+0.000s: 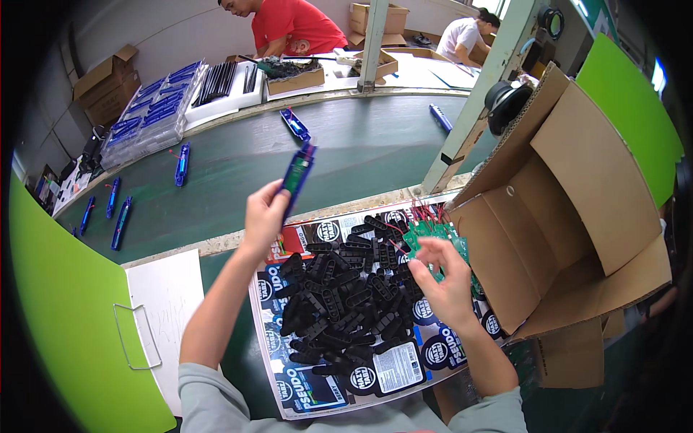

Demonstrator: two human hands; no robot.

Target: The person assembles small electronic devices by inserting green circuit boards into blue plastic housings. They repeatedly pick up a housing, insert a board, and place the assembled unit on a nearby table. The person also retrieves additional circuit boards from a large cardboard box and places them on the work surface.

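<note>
My left hand (pixel 264 215) is closed around the lower end of a long blue plastic casing (pixel 297 175) with a green circuit board inside, held tilted over the green conveyor belt. Just beyond its tip lies another blue casing (pixel 292 123) with a bit of red wire. My right hand (pixel 449 283) hovers at the right of the printed sheet, fingers bent and apart, with nothing visible in them. Beneath and beside it is a pile of green circuit boards (pixel 463 247) with red wires (pixel 427 211). Left of that, a heap of small black plastic parts (pixel 346 289) covers the sheet.
Several blue casings (pixel 182 164) lie along the conveyor belt (pixel 231 169). An open cardboard box (pixel 505 267) stands at the right, beside a metal post (pixel 462 123). Green panels (pixel 72 303) flank the station. Across the belt, two people work behind trays (pixel 249 76) of parts.
</note>
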